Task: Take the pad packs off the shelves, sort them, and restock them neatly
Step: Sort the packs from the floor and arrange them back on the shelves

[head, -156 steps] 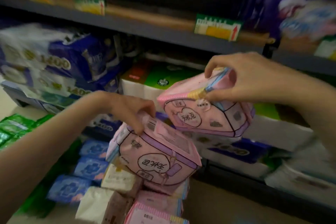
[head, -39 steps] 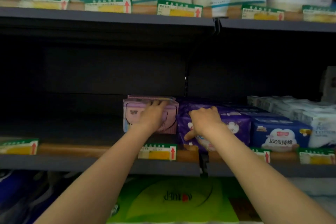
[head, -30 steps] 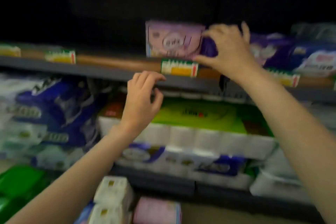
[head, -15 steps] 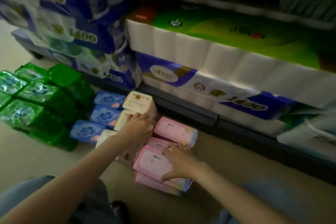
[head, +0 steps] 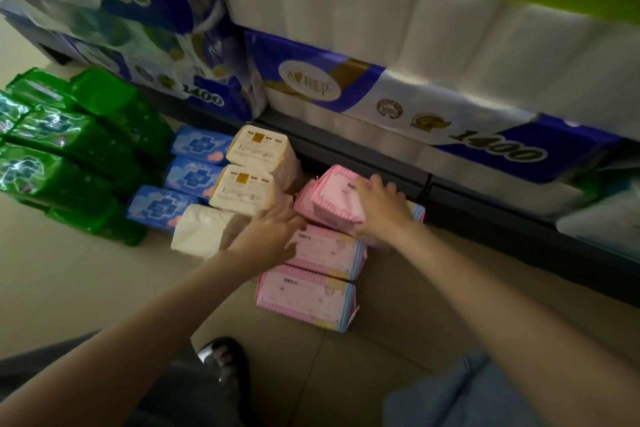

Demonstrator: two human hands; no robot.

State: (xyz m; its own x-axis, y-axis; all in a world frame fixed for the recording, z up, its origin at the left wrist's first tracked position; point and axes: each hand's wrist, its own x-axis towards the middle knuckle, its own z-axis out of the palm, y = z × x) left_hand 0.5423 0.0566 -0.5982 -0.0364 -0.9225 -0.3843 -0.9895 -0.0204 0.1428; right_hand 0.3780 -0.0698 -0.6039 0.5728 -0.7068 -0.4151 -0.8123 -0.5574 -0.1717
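Your right hand (head: 382,210) has its fingers curled over the top pink pad pack (head: 337,196), gripping it where it sits tilted on another pink pack, close to the dark base edge of the shelf unit (head: 381,166). Your left hand (head: 268,236) lies with fingers fairly straight across the near end of the middle pink pack (head: 327,251), touching it and holding nothing. A third pink pack (head: 304,296) lies flat on the tiled floor (head: 69,288), just in front of that one.

To the left, two cream packs (head: 258,149) stand in a row touching each other, with a white pack (head: 202,230) at the near end. Beside them run three blue packs (head: 194,175), then a cluster of green packs (head: 65,149) further left.

Bulk tissue rolls in blue and white wrap (head: 450,135) fill the bottom shelf right above the pink stack, overhanging it. Open floor lies toward you, between the packs and your sandalled foot (head: 221,357).
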